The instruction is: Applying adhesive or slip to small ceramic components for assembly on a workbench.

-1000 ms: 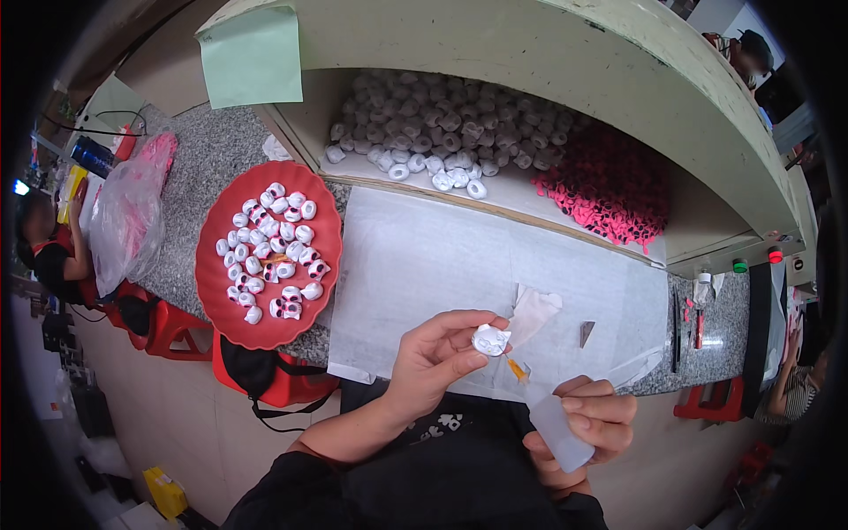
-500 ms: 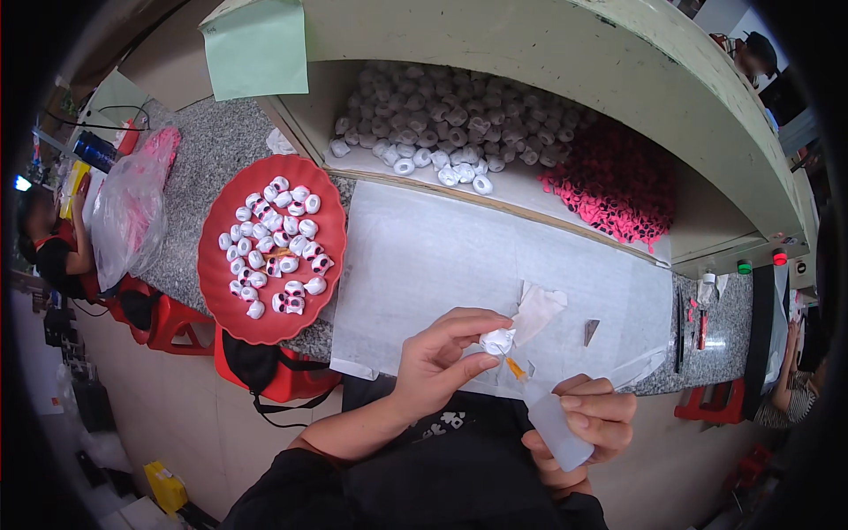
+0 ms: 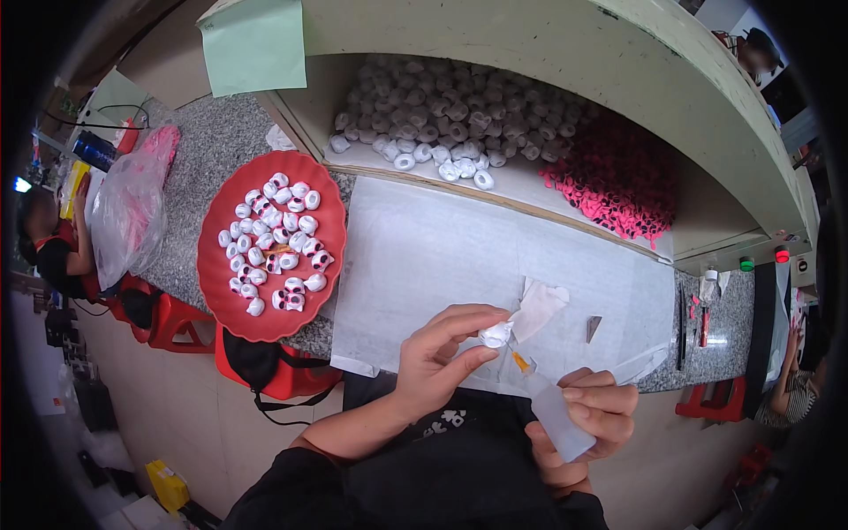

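Note:
Between thumb and fingers, my left hand (image 3: 446, 353) pinches a small white moulded piece (image 3: 496, 334) above the near edge of the paper sheet. My right hand (image 3: 590, 422) is wrapped round a translucent squeeze bottle (image 3: 562, 419), tilted so that its orange-based needle tip (image 3: 519, 360) points up toward the white piece. A small gap seems to lie between needle and piece. A torn white paper scrap (image 3: 540, 309) rests just beyond my hands. To the left, a red scalloped tray (image 3: 216, 291) holds many white pieces, some with pink and black parts on them.
White paper (image 3: 415, 256) covers the worktop under a curved cabinet (image 3: 548, 44). Its shelf holds heaped white pieces (image 3: 442, 115) and pink-and-black parts (image 3: 618, 190). A grey triangular piece (image 3: 593, 329) lies right of the scrap. Red stools (image 3: 305, 389) stand below; other people sit at both sides.
The needle tip has drawn slightly away from the white piece, as my right hand and bottle shifted a little to the right. My left hand has barely moved.

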Demonstrator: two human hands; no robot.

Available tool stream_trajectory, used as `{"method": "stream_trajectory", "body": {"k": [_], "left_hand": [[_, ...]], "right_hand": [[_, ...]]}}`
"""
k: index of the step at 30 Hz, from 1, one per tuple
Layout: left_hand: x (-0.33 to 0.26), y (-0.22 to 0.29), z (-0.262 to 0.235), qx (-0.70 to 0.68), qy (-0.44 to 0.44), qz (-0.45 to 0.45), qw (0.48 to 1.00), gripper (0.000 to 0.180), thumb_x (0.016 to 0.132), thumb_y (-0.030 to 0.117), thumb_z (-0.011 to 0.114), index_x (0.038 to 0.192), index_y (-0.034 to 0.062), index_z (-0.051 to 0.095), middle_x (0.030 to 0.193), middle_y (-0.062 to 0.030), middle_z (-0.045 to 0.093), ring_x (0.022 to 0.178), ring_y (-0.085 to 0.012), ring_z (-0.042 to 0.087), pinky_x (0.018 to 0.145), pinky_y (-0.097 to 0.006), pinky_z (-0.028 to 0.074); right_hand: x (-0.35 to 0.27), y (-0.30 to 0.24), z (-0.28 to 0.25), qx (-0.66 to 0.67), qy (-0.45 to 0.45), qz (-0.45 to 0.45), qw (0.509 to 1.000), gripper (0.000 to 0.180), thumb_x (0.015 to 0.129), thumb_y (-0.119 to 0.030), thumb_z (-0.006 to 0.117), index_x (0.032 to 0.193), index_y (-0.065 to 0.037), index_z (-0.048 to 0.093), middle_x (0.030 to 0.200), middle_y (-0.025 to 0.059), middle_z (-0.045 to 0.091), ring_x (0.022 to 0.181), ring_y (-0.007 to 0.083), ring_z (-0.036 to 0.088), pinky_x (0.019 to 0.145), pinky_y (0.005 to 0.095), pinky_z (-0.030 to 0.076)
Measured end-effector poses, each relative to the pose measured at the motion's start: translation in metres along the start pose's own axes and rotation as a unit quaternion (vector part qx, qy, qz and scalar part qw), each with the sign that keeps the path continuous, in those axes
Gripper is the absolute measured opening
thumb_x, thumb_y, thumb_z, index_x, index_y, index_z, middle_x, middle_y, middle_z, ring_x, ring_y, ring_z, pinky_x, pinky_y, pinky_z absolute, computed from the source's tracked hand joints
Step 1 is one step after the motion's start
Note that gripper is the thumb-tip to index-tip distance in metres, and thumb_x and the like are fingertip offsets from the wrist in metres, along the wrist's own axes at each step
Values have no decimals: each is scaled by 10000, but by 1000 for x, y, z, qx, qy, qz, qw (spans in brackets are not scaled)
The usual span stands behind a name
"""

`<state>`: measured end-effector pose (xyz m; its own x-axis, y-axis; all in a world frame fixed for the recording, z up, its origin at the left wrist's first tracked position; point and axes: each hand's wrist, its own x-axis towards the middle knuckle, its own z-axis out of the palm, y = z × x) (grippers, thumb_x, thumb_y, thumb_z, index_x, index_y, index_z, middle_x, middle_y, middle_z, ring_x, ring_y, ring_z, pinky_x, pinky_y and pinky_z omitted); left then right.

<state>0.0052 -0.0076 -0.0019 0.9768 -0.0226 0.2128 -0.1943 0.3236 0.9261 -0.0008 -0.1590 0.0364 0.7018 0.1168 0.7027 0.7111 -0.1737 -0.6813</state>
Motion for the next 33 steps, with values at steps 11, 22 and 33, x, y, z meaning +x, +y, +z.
{"method": "stream_trajectory", "body": {"k": [11,22,33], "left_hand": [[15,3,-34,-155,129,-4,979,358,738,26,560,1073,14,436,1065,-161,491,899,-222,539,807,-330,433],[10,1,-45,-179,120,-33,976,362,759,29,531,1102,44,417,1072,-153,501,909,-226,535,815,-357,418],[8,-4,-39,-213,64,-29,975,355,749,67,570,1069,32,420,1061,-148,512,1037,-266,463,922,-406,310]], "right_hand": [[48,86,-17,28,13,289,957,229,661,64,555,852,-16,456,837,85,477,725,154,522,554,269,447],[81,163,3,-377,-250,74,889,289,566,64,576,845,-14,563,916,71,548,779,266,552,649,328,455],[57,125,-5,-213,-126,86,965,297,627,100,552,907,2,561,751,64,547,649,142,528,555,244,427]]}}
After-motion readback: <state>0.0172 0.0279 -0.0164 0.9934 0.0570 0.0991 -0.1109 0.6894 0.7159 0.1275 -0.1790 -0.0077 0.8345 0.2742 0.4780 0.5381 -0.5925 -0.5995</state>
